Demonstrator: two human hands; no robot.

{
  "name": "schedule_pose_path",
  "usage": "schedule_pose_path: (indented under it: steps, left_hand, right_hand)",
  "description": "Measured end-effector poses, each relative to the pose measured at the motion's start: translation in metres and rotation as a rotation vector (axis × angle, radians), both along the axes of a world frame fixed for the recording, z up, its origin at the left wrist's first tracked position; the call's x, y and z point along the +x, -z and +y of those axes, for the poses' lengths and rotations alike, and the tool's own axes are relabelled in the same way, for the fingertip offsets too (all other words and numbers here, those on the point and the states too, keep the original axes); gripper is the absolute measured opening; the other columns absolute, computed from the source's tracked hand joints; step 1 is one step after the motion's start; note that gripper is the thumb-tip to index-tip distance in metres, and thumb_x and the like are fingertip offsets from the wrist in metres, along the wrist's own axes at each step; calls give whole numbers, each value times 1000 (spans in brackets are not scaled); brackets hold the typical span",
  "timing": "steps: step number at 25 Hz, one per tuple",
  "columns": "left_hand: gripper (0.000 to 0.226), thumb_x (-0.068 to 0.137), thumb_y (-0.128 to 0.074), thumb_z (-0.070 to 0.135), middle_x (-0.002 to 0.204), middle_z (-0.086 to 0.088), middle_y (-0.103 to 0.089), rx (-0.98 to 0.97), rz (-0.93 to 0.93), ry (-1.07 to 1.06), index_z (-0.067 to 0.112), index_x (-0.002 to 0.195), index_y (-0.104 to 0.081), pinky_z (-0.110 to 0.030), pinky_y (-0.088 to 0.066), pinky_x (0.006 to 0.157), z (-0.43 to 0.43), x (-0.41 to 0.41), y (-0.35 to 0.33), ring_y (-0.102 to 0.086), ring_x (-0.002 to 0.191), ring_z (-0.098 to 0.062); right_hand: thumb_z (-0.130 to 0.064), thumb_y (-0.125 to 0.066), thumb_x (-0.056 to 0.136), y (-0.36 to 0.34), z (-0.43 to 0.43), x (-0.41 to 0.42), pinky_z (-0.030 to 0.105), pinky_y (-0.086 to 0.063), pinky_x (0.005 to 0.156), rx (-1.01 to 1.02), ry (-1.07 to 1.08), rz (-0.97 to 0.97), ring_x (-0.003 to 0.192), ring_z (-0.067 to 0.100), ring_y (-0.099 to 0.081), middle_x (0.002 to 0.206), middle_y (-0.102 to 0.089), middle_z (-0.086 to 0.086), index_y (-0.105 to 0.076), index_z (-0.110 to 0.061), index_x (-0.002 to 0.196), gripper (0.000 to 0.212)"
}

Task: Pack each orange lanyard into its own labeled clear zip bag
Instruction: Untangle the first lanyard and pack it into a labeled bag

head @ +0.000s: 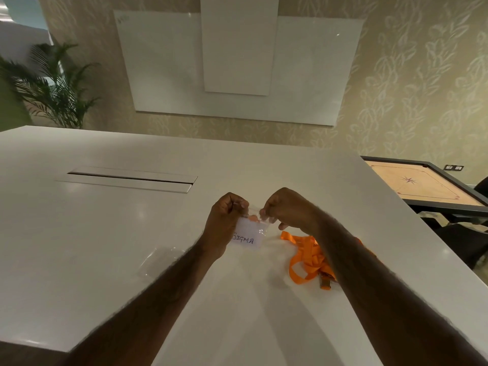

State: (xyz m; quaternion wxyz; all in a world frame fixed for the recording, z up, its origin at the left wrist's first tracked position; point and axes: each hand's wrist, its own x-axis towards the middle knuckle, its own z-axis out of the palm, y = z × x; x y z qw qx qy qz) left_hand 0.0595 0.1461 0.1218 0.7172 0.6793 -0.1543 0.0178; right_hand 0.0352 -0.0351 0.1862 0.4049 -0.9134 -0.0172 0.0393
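Both hands, left (224, 217) and right (286, 210), pinched the "SIGMA" zip bag (248, 235) mouth, apparently sealing it; loose orange lanyards (309, 257) waited nearby.

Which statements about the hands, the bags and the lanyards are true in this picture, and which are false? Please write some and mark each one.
1. The left hand and the right hand both pinch the top edge of the labeled zip bag. True.
2. The label on this bag reads "ALPHA". False: it reads "SIGMA".
3. The orange lanyards lie on the white table to the left of the held bag. False: they lie to its right, partly hidden by the right forearm.
4. An empty clear bag lies flat on the table, left of the left forearm. True.
5. A carrom board stands beyond the table's right edge. True.
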Motion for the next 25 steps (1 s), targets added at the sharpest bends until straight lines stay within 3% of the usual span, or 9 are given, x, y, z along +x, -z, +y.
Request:
schedule_pose_path:
  steps: [3,6,9,11,13,16,21,25]
  left_hand:
    - [14,90,-60,17,77,7,-68,-27,28,-58,26,80,-63,-24,-49,55,-1,3,-5,-64,66,-11]
    - [14,94,-61,10,78,8,-70,-33,29,-111,21,86,-64,-22,-50,55,3,9,-5,-65,67,-11]
    - [5,91,-68,12,82,8,-74,-57,44,-32,16,94,-70,-18,-52,59,5,11,-7,-67,68,-6]
    - [10,87,-76,19,88,6,-77,0,54,40,17,97,-75,-18,-53,63,5,12,-10,-69,72,-7]
    - [5,87,-76,16,88,2,-78,129,35,70,18,90,-79,-18,-52,65,4,13,-12,-70,73,-9]
    - [16,88,-72,9,80,4,-76,233,20,68,20,78,-77,-17,-50,67,2,15,-15,-67,71,-5]
    - [7,90,-73,18,80,3,-73,310,17,124,14,85,-74,-16,-50,68,2,15,-22,-65,72,-6]
    - [14,95,-65,12,73,12,-71,334,23,118,18,82,-68,-15,-51,63,-6,13,-24,-65,66,-3]
  right_hand:
    - [-11,-69,87,2,3,-2,21,-47,44,63,78,-127,57,8,-62,73,-71,6,-73,-3,87,9]
    - [-7,-76,81,1,1,-3,27,-48,47,116,40,-162,63,14,-64,81,-73,12,-66,-10,96,18]
    - [-1,-76,80,1,-3,-2,27,-46,51,96,63,-182,57,10,-61,67,-72,4,-73,-5,90,11]
    - [0,-76,79,3,-4,-2,21,-43,46,107,57,-184,49,3,-56,57,-66,-5,-76,-5,84,6]
    - [-3,-77,81,4,-6,-3,16,-39,42,144,55,-198,43,-1,-51,53,-62,-8,-75,-4,83,4]
    - [-7,-78,82,7,-8,-3,15,-34,38,220,70,-186,41,-1,-47,50,-60,-11,-74,-5,81,5]
    - [-11,-73,86,11,-12,-2,23,-44,58,340,59,-58,63,5,-57,67,-69,-9,-75,-13,79,7]
    - [-6,-73,83,14,-10,0,31,-49,71,585,175,83,74,15,-59,75,-71,0,-76,-9,79,6]
